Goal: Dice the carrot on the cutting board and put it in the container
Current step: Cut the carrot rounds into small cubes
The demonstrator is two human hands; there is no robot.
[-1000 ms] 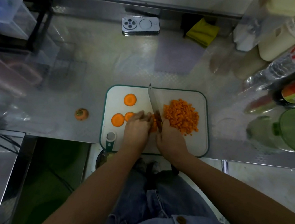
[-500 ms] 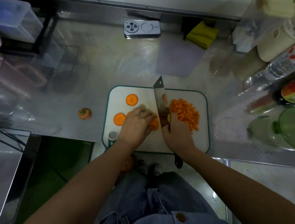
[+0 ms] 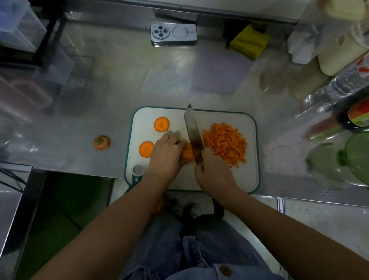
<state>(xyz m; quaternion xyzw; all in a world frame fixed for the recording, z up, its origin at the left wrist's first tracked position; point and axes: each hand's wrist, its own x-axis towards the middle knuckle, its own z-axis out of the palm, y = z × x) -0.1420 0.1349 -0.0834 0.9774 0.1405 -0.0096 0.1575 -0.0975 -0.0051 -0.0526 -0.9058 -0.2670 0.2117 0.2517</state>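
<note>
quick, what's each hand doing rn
left hand: closed, fingers curled on the carrot piece, holding it down
right hand: closed, gripping the knife

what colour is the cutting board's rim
Green, around a white cutting board; seen in the head view.

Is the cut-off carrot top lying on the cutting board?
No, the carrot top lies on the steel counter, left of the cutting board and apart from it.
</note>
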